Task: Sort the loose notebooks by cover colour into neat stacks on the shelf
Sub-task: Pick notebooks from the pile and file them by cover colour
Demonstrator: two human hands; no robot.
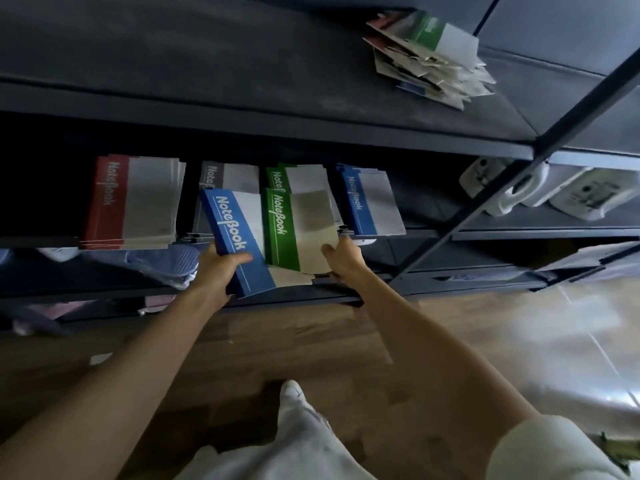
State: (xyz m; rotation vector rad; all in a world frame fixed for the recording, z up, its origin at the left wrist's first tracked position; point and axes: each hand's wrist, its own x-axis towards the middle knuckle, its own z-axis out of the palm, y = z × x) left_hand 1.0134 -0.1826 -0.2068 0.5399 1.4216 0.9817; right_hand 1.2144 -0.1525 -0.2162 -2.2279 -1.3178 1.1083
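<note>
Dark metal shelf (242, 123) fills the top half of the view, wood floor (311, 348) below it. Both bare arms reach forward and up from the bottom edge to the middle level, nearly straight, converging at its front lip.

Middle level, left to right: red stack (131, 202), grey stack (228, 178), green stack (301, 176), blue stack (374, 202). All lie flat, spines to the left, each apart from its neighbour. Red stack's front overhangs the lip a bit, edges slightly fanned.

Upper level, far right: loose pile (433, 53) of mixed notebooks, skewed, one green cover on top.

Right bay, same height as the stacks: white containers (519, 188), detail too blurred to tell. Level below left: a shoe (166, 261).

Blue notebook (235, 237): off the shelf, tilted, far end over the front of the grey stack, near end hanging past the lip. Left hand (221, 268) grasps it at the near spine side, thumb across the cover, fingers wrapped underneath, wrist in line with the forearm.

Green notebook (298, 230): lies over the front of the green stack, roughly square to it, near edge sticking out past the lip. Right hand (343, 254) grasps its near right corner, thumb on the beige half of the cover, fingers hidden below.

The two held notebooks sit side by side, blue one's right edge overlapping the green one's spine
</note>
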